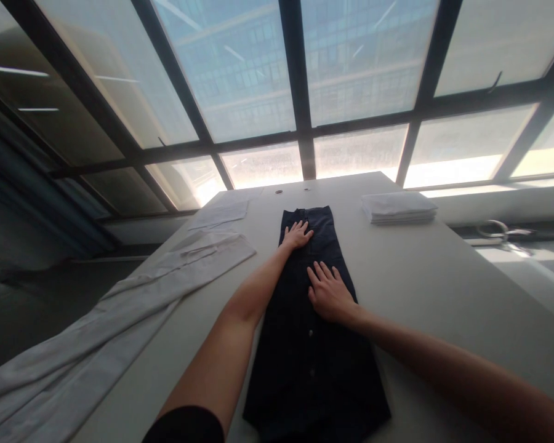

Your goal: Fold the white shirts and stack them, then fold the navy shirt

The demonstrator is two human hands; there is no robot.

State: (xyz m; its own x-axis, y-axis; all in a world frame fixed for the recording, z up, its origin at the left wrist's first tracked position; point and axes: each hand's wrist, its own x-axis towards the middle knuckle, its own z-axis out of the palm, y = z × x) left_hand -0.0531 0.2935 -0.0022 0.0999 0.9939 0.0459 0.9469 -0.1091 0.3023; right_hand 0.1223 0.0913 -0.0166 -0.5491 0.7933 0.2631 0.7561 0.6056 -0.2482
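Note:
A dark navy buttoned shirt (318, 363) lies flat on the white table (425, 295), drawn into a long narrow shape, its sides straight. Small pale buttons show down its middle. My left hand (298, 235) rests palm down near the shirt's far end, fingers spread over the cloth. Closer to me and a little to the right, my right hand (330, 294) also presses flat on the shirt with fingers stretched out. Neither hand grips the fabric.
Along the table's left side a light grey garment (133, 307) is draped past the edge. Behind it lies a flat white sheet (226, 213). A folded white cloth stack (398, 207) sits at the far right. Large windows (240, 67) rise beyond the table.

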